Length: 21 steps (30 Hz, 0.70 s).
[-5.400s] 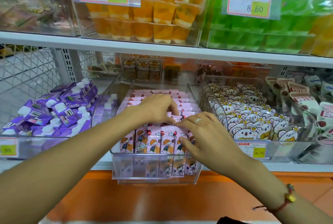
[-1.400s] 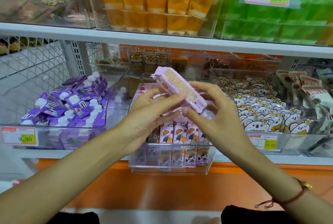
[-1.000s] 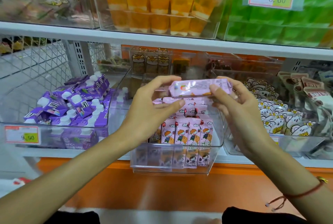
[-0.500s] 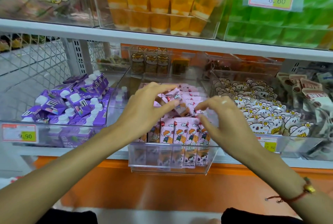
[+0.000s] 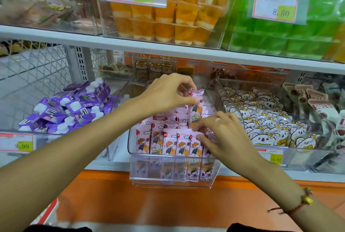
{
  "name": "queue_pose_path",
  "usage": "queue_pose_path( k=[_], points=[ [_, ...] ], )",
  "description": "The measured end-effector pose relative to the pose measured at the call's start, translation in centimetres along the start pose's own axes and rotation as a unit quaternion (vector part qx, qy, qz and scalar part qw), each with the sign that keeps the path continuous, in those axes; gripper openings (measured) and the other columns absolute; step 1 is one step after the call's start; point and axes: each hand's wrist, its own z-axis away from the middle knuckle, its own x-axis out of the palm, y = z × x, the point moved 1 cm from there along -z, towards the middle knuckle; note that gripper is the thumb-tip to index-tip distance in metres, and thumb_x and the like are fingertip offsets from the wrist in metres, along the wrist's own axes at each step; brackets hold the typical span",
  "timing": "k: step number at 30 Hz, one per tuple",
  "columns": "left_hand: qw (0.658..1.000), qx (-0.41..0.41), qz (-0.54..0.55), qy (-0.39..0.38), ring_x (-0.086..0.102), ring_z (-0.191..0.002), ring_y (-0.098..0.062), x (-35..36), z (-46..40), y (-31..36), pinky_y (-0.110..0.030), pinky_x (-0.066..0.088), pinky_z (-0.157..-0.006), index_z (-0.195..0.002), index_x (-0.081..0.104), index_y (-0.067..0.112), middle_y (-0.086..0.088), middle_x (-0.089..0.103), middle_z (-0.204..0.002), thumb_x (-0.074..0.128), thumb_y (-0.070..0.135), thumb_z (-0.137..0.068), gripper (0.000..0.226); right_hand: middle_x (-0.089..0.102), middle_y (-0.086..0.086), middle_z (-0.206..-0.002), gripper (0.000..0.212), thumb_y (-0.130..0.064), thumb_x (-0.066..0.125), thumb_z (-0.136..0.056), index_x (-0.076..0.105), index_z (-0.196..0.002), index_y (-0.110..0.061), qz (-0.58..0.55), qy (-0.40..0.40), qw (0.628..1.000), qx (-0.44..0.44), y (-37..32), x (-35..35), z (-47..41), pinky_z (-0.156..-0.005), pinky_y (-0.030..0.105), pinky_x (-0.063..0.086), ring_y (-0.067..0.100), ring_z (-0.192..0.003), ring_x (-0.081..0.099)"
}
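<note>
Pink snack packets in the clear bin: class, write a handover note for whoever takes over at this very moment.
Left hand pinches the top of one pink packet, upright above the rows.
Right hand is at that packet's lower end; its grip is blurred.
Clear bin juts out from the shelf; its front row stands upright.
Done: most packets are lined up.
Left: probably seat the held packet in its row, then push the bin back.
</note>
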Motion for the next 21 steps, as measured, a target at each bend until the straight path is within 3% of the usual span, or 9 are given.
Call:
queue_pose_path(
  k=[7,12,15,16,18,19,21],
  points=[
    [0.989,0.001,-0.122,-0.080,0.062,-0.092,-0.012,4.0,-0.7,-0.9,-0.029,0.049,-0.075,-0.105,0.069,0.026,0.007,0.068,-0.107,0.075,0.045,-0.077,0.034,0.070,-0.005,-0.089,0.016,-0.024,0.067,-0.086,0.067,-0.103,-0.024,0.016,-0.005,1.000,-0.008,0.3,-0.4,0.3,-0.076,0.023,0.019,0.019,-0.095,0.052],
    [0.987,0.004,-0.103,-0.125,0.057,-0.073,-0.006,5.1,-0.6,-1.9,-0.024,0.041,-0.058,-0.086,0.070,0.030,0.016,0.063,-0.077,0.073,0.043,-0.081,0.014,0.071,0.000,-0.091,0.016,-0.020,0.068,-0.084,0.069,-0.100,-0.018,0.061,0.004,0.998,-0.008,0.1,-0.1,0.2,-0.077,0.032,0.029,0.024,-0.091,0.057],
    [0.982,0.006,-0.092,-0.165,0.048,-0.057,-0.005,4.7,-0.1,-2.3,-0.025,0.035,-0.054,-0.080,0.070,0.028,0.014,0.055,-0.057,0.057,0.042,-0.093,0.023,0.070,-0.001,-0.085,0.016,-0.022,0.071,-0.081,0.070,-0.096,-0.018,0.079,0.013,0.997,-0.006,0.1,0.0,0.2,-0.072,0.033,0.036,0.024,-0.086,0.058],
    [0.984,0.007,-0.081,-0.158,0.049,-0.059,-0.006,4.4,0.2,-2.2,-0.027,0.039,-0.058,-0.082,0.070,0.027,0.012,0.058,-0.060,0.053,0.040,-0.096,0.026,0.069,-0.001,-0.084,0.016,-0.024,0.072,-0.080,0.071,-0.095,-0.018,0.086,0.013,0.996,-0.007,0.1,0.1,0.2,-0.072,0.034,0.039,0.024,-0.084,0.058],
    [0.990,0.009,-0.086,-0.109,0.061,-0.081,-0.008,4.0,1.1,-2.2,-0.031,0.050,-0.073,-0.102,0.070,0.029,0.012,0.070,-0.090,0.049,0.041,-0.097,0.025,0.068,0.000,-0.084,0.016,-0.026,0.069,-0.082,0.071,-0.095,-0.017,0.093,0.007,0.996,-0.008,-0.1,0.3,0.1,-0.073,0.036,0.042,0.024,-0.084,0.058],
    [0.993,0.006,-0.084,-0.081,0.062,-0.092,-0.006,3.7,1.7,-2.2,-0.034,0.052,-0.080,-0.109,0.068,0.032,0.013,0.070,-0.104,0.050,0.045,-0.096,0.026,0.067,0.001,-0.084,0.015,-0.026,0.069,-0.082,0.070,-0.094,-0.017,0.094,0.008,0.995,-0.007,-0.2,0.4,0.0,-0.074,0.037,0.043,0.025,-0.084,0.058],
    [0.995,0.008,-0.070,-0.069,0.059,-0.099,-0.002,3.5,3.3,-2.3,-0.034,0.052,-0.085,-0.115,0.063,0.039,0.018,0.066,-0.114,0.054,0.056,-0.088,0.033,0.067,0.001,-0.084,0.015,-0.025,0.072,-0.080,0.069,-0.091,-0.016,0.097,0.015,0.995,-0.003,-0.3,0.4,-0.1,-0.073,0.037,0.042,0.025,-0.085,0.059]
  ],
)
